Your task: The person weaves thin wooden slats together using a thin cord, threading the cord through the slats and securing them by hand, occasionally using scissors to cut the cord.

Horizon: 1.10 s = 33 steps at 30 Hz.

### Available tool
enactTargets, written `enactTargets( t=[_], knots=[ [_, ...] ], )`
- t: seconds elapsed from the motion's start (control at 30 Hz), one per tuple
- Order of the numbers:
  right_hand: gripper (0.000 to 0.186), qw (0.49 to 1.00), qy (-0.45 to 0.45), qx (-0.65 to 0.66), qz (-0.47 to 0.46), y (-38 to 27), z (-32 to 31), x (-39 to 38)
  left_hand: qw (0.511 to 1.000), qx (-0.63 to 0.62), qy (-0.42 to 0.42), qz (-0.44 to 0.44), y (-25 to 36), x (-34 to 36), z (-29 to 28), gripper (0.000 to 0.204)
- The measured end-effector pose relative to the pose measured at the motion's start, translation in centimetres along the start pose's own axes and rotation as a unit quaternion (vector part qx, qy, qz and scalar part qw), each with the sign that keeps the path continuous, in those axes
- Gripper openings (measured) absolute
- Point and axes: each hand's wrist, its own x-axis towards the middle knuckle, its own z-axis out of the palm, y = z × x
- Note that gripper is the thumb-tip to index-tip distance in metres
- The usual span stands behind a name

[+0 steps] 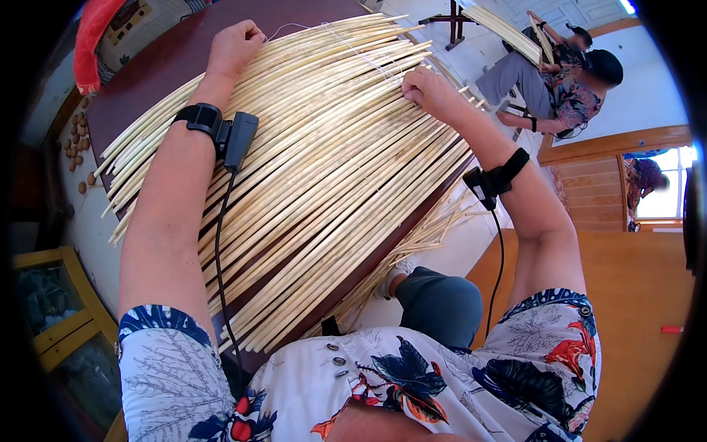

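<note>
Long, pale peeled sticks (317,140) lie side by side in a wide layer on a dark red table (158,62). At the far left edge of the layer, my left hand (234,50) is closed in a pinch on a thin white string (283,28). The string loops over the far ends of the sticks and runs toward my right hand. My right hand (433,93) rests on the sticks near their far right ends, fingers curled together. What its fingertips grip is hidden.
More loose sticks (434,232) hang below the table's right side. At the upper right a seated person (567,96) holds a panel of sticks (508,33), with another person beside. Round brown objects (76,140) lie on the floor at left, near a wooden glass-fronted cabinet (70,324).
</note>
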Motion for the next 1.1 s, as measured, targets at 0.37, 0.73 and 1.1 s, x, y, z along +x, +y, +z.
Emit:
enactTargets(
  t=[0.37, 0.73, 1.1],
  knots=[
    [0.009, 0.966, 0.051, 0.131, 0.215, 0.3, -1.7, 0.0, 1.000, -0.009, -0.016, -0.022, -0.2, 0.0, 0.2, 0.016],
    [0.008, 0.998, 0.003, 0.046, 0.043, 1.9, -1.1, -0.6, 1.000, 0.016, -0.009, -0.002, -0.4, 0.1, 0.2, 0.016],
    [0.006, 0.988, 0.062, 0.135, 0.049, 1.2, -3.0, -0.6, 1.000, -0.006, 0.007, -0.001, 0.5, -0.3, -0.1, 0.015]
  ],
)
